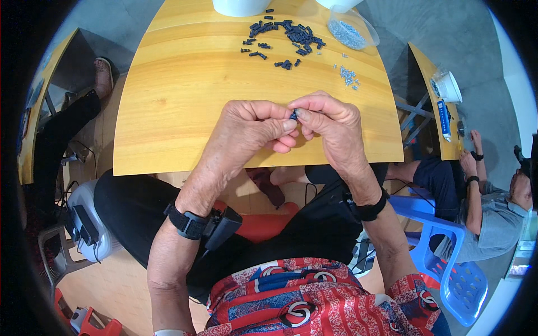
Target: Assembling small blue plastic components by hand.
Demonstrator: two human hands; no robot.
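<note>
Over the near part of the wooden table, my left hand (253,124) and my right hand (332,119) meet fingertip to fingertip. Between them they pinch a small black plastic part (293,114), mostly covered by the fingers. Both hands are closed, thumb against forefinger. Whether my right fingertips also hold a tiny metal piece cannot be seen. Farther away lies a loose pile of black plastic parts (300,35). To its right, a scatter of small silvery screw-like pieces (348,77) rests on the wood, below a clear plastic tub (352,31) with many more inside.
The wooden table (185,112) has a straight near edge just under my wrists. A white container (241,4) stands at its far edge. At the right, another person sits on a blue plastic chair (457,280) beside a second table (446,134). Another person's leg shows at left.
</note>
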